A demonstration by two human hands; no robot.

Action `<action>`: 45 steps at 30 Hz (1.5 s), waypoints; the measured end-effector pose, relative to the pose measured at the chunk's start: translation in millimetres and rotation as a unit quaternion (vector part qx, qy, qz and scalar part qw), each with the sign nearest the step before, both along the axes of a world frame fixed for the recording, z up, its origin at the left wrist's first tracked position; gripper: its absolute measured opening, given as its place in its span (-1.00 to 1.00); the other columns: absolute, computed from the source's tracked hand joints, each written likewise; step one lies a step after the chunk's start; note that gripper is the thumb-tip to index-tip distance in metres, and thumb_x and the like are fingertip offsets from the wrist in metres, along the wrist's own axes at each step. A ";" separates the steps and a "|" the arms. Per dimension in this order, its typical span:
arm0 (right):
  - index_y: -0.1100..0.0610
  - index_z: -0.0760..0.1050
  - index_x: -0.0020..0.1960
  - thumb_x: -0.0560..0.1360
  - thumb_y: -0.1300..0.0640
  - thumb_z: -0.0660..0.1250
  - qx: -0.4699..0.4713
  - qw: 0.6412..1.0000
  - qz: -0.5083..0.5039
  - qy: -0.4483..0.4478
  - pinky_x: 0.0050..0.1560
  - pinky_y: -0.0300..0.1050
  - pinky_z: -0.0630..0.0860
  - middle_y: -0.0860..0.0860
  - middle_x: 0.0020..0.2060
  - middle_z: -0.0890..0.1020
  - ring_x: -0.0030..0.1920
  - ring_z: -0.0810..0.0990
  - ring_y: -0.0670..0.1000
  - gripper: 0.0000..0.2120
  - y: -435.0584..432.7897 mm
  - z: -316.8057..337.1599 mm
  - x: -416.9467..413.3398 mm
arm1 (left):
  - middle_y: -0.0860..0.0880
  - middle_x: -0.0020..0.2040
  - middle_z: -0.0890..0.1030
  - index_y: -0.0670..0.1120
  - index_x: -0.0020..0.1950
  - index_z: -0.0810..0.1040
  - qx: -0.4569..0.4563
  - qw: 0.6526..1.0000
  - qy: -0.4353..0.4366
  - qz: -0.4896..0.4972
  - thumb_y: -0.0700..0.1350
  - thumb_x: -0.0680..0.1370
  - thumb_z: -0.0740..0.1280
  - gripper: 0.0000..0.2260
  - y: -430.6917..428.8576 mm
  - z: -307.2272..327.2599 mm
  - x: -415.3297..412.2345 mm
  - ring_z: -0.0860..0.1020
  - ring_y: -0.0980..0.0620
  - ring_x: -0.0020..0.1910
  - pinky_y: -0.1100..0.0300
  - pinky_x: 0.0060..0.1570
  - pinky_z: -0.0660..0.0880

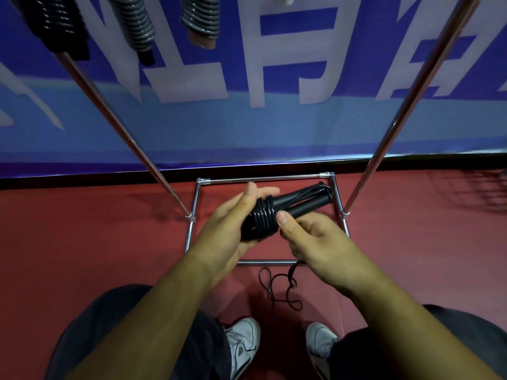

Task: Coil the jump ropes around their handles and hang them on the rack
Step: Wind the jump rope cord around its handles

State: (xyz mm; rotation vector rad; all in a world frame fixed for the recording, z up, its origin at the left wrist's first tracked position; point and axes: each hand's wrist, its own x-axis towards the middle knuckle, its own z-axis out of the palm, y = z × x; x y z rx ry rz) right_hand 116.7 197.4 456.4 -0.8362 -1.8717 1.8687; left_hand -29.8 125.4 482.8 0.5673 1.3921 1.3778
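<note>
at the bottom edge two white sneakers (244, 344) stand on the dull red floor (96, 242), with dark trouser legs (142, 325) to either side. just ahead of the toes a loose tail of thin black cord (279, 289) lies on the floor in a few tangled loops and runs up into the underside of the right hand (315, 239). that hand is curled closed on the cord, its thumb tip pressed beside the wound part. the left hand (233, 223) is wide, with fingers nearly straight and thumb lifted, cradling the black jump rope (271, 207) in its palm. the rope is in the air between both hands, above the rack's base, tilted up to the right. its two smooth matt black cylindrical handles (310, 207) lie side by side. glossy cord is wound round their near end in several tight turns (262, 219), and a few strands run along the handles toward the far end. below and beyond, the chrome tube rack (263, 261) has a rectangular base on the floor and two slanting uprights. behind it hangs a blue banner with big white characters (274, 64). at the top edge three coiled ropes (134, 26) hang, one black and two grey-striped; what they hang from is out of view.
</note>
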 end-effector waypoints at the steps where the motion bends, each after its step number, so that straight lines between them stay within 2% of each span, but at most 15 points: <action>1: -0.04 0.48 -0.43 0.70 -0.06 0.17 0.006 1.000 -0.002 0.011 -0.35 -0.34 0.28 -0.21 -0.53 0.35 -0.50 0.32 -0.20 -0.48 0.1 -0.6 0.0 | -0.07 0.07 0.73 0.00 0.08 0.72 0.017 1.000 0.015 0.000 0.22 0.52 0.22 -0.59 -0.4 -1.4 0.7 0.68 0.06 0.02 0.14 0.08 0.63; 4: 0.02 0.28 -0.36 0.58 -0.30 0.20 0.007 1.000 0.007 0.011 -0.34 0.01 0.12 0.00 -0.41 0.21 -0.39 0.15 0.01 -0.50 -3.0 1.8 -1.0 | -0.06 -0.06 0.73 0.07 -0.07 0.73 0.034 0.996 0.073 0.036 0.30 0.60 0.18 -0.57 -0.5 -5.2 2.9 0.66 0.05 -0.11 0.17 -0.15 0.59; 8: 0.29 0.21 -0.31 0.60 -0.27 0.16 -0.039 0.997 0.057 0.017 -0.31 0.15 0.04 0.16 -0.38 0.14 -0.35 0.05 0.20 -0.36 -9.5 2.7 -1.8 | -0.03 -0.19 0.70 0.10 -0.17 0.71 0.037 0.980 0.184 0.073 0.24 0.60 0.16 -0.59 -0.8 -11.2 0.9 0.63 0.04 -0.22 0.14 -0.23 0.56; 11: 0.34 0.19 -0.31 0.64 -0.22 0.16 -0.058 0.996 0.067 0.016 -0.32 0.12 0.03 0.19 -0.40 0.12 -0.36 0.04 0.21 -0.34 -8.7 4.2 -2.3 | -0.01 -0.19 0.71 0.08 -0.16 0.70 0.042 0.972 0.220 0.077 0.21 0.61 0.15 -0.61 -3.0 -11.8 -0.8 0.64 0.06 -0.22 0.12 -0.19 0.57; 15: 0.43 0.33 -0.27 0.53 -0.41 0.23 -0.056 0.998 0.041 0.004 -0.43 -0.12 0.10 0.17 -0.42 0.18 -0.45 0.09 0.03 -0.17 -2.3 0.7 -1.3 | -0.04 -0.22 0.66 -0.05 -0.02 0.66 0.071 0.978 0.195 0.035 0.18 0.64 0.22 -0.64 -4.8 -5.8 -1.3 0.63 0.00 -0.32 0.10 -0.28 0.59; 18: 0.27 0.63 -0.18 0.54 -0.33 0.21 -0.052 0.998 -0.003 -0.018 -0.45 -0.17 0.13 0.12 -0.45 0.24 -0.46 0.15 0.00 -0.36 3.2 3.0 3.4 | -0.06 -0.21 0.64 -0.14 0.13 0.58 0.091 0.979 0.182 -0.025 -0.13 0.63 0.35 -0.88 -6.0 -4.5 -0.5 0.63 0.00 -0.31 0.17 -0.22 0.59; 21: 0.24 0.65 -0.22 0.49 -0.34 0.24 -0.051 0.998 -0.036 -0.032 -0.47 -0.20 0.10 0.05 -0.50 0.22 -0.49 0.13 -0.02 -0.37 7.9 5.9 5.3 | -0.03 -0.12 0.68 -0.10 0.19 0.57 0.075 0.979 0.183 -0.040 -0.30 0.60 0.39 -0.80 -4.3 -9.0 2.0 0.67 -0.04 -0.23 0.14 -0.10 0.63; 24: 0.25 0.57 -0.22 0.45 -0.40 0.22 0.000 0.996 -0.059 -0.065 -0.45 -0.18 0.15 -0.04 -0.51 0.27 -0.51 0.17 -0.08 -0.33 8.5 3.0 3.8 | 0.03 -0.02 0.71 0.04 0.18 0.63 0.051 0.986 0.161 -0.004 -0.12 0.53 0.47 -0.77 0.1 -14.7 1.3 0.70 0.01 -0.10 0.14 -0.05 0.61; 27: 0.11 0.52 -0.20 0.54 -0.28 0.29 0.069 0.993 -0.062 -0.074 -0.34 -0.12 0.30 -0.08 -0.43 0.42 -0.44 0.34 -0.11 -0.55 9.1 0.8 5.8 | 0.03 0.04 0.72 0.20 0.09 0.67 0.044 0.988 0.150 0.018 0.06 0.42 0.46 -0.75 2.5 -19.9 -2.3 0.69 0.04 0.01 0.12 0.03 0.59; 31: 0.04 0.60 -0.11 0.58 -0.04 0.36 0.226 0.967 -0.042 -0.108 -0.12 0.01 0.52 -0.07 -0.31 0.61 -0.26 0.56 -0.05 -0.82 11.8 -5.3 7.6 | -0.07 0.06 0.71 0.20 0.10 0.66 0.051 0.988 0.139 0.038 0.00 0.46 0.45 -0.78 3.4 -21.7 -6.5 0.69 -0.01 0.01 0.08 0.05 0.58; 34: 0.07 0.60 -0.11 0.62 0.01 0.32 0.273 0.952 -0.033 -0.135 -0.13 0.05 0.51 0.00 -0.33 0.61 -0.26 0.57 0.03 -0.81 11.0 -10.1 5.1 | -0.09 -0.02 0.72 0.10 0.15 0.64 0.048 0.990 0.121 0.045 -0.06 0.48 0.44 -0.75 4.2 -21.7 -7.1 0.69 -0.06 -0.09 0.01 0.01 0.61; 36: 0.04 0.59 -0.13 0.64 0.02 0.28 0.248 0.958 -0.033 -0.141 -0.19 -0.01 0.53 -0.01 -0.38 0.60 -0.32 0.57 0.01 -0.78 10.0 -9.3 4.0 | -0.10 -0.03 0.72 0.04 0.18 0.62 0.049 0.991 0.117 0.049 -0.08 0.49 0.42 -0.74 4.1 -20.4 -7.0 0.69 -0.07 -0.13 0.04 -0.05 0.61; 38: 0.05 0.58 -0.16 0.66 0.05 0.24 0.169 0.976 -0.031 -0.131 -0.26 -0.14 0.52 -0.01 -0.42 0.59 -0.38 0.57 -0.03 -0.73 9.9 -5.7 2.0 | -0.14 0.00 0.71 0.07 0.19 0.62 0.053 0.989 0.133 0.041 -0.07 0.49 0.42 -0.73 3.2 -19.4 -7.8 0.68 -0.05 -0.13 0.08 -0.04 0.62; 41: 0.19 0.55 -0.15 0.71 0.09 0.17 0.008 0.995 -0.006 -0.100 -0.37 -0.17 0.43 0.01 -0.50 0.55 -0.49 0.49 0.01 -0.67 9.9 -0.1 0.6 | 0.05 -0.01 0.70 0.10 0.23 0.59 0.061 0.982 0.181 0.013 -0.13 0.57 0.45 -0.73 0.7 -17.6 -7.9 0.65 0.11 -0.09 0.25 -0.02 0.57; 45: 0.25 0.51 -0.14 0.71 -0.02 0.13 -0.117 0.991 -0.020 -0.066 -0.50 -0.18 0.22 0.03 -0.57 0.34 -0.56 0.22 0.01 -0.58 9.0 6.1 0.4 | 0.20 0.06 0.68 0.09 0.28 0.53 0.072 0.960 0.269 -0.025 -0.27 0.58 0.43 -0.64 -2.4 -13.6 -5.0 0.64 0.21 0.03 0.37 0.05 0.50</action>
